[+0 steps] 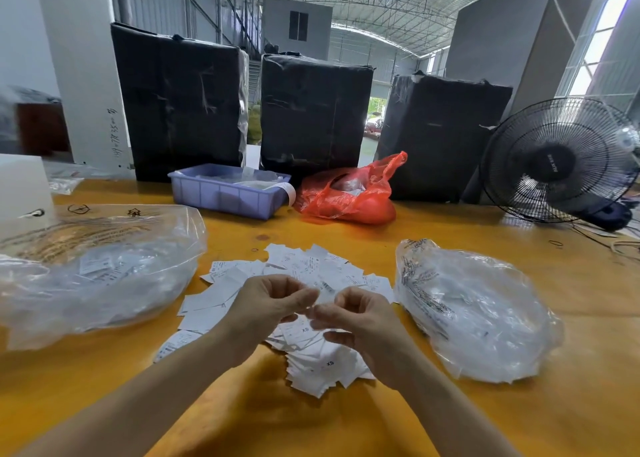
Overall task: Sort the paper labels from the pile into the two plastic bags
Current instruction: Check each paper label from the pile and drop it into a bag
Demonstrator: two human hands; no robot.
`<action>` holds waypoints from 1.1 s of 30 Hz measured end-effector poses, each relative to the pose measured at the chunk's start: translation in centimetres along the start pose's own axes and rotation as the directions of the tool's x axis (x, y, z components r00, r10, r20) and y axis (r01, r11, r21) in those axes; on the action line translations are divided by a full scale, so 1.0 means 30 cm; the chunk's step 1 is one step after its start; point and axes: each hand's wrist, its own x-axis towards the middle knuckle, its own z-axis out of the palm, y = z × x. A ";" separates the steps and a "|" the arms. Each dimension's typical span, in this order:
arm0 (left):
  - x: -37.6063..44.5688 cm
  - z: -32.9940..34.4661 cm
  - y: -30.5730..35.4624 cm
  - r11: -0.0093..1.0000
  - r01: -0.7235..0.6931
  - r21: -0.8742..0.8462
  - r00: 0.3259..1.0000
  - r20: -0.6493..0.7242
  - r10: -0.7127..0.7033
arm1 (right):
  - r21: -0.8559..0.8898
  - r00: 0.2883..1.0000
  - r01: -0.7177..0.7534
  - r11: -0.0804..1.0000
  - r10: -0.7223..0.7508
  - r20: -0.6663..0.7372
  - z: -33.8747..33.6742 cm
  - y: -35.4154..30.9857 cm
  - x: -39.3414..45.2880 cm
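I observe both hands raised together over the pile of paper labels (pixel 294 304) on the yellow table (pixel 450 221). The left hand (pixel 270 304) has its fingers curled inward, fingertips meeting those of the right hand (pixel 356 318); the right fingers are likewise curled. Motion blur sits where the fingertips meet, so I cannot tell whether either hand pinches a label or holds nothing. The pile lies directly beneath and beyond both hands, spreading toward the wrists, with "XS" printed on slips just under the right hand. Outboard of the left hand lies the large clear plastic bag (pixel 104 266), labels visible inside it. Outboard of the right hand lies the smaller clear plastic bag (pixel 478 311), just beside the pile's edge. Well beyond the hands I note a lilac plastic tray (pixel 225 197), a red plastic bag (pixel 346 200) beside it, three black wrapped bales (pixel 311 110) behind, and a black fan (pixel 561 162) far beyond the right hand
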 end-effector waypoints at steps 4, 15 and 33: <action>0.003 -0.011 0.001 0.999 -0.006 -0.036 1.000 0.027 0.007 | 0.081 1.000 -0.005 0.997 0.004 0.010 -0.008 -0.005 0.001; 0.011 -0.036 -0.007 0.999 -0.008 0.033 0.999 0.042 0.006 | 0.362 0.982 -0.083 0.929 0.138 -0.130 -0.024 -0.021 0.020; 0.004 -0.030 0.006 0.980 -0.036 0.195 0.976 0.220 -0.008 | -0.318 0.949 0.265 0.910 -0.305 -0.083 0.035 -0.001 0.009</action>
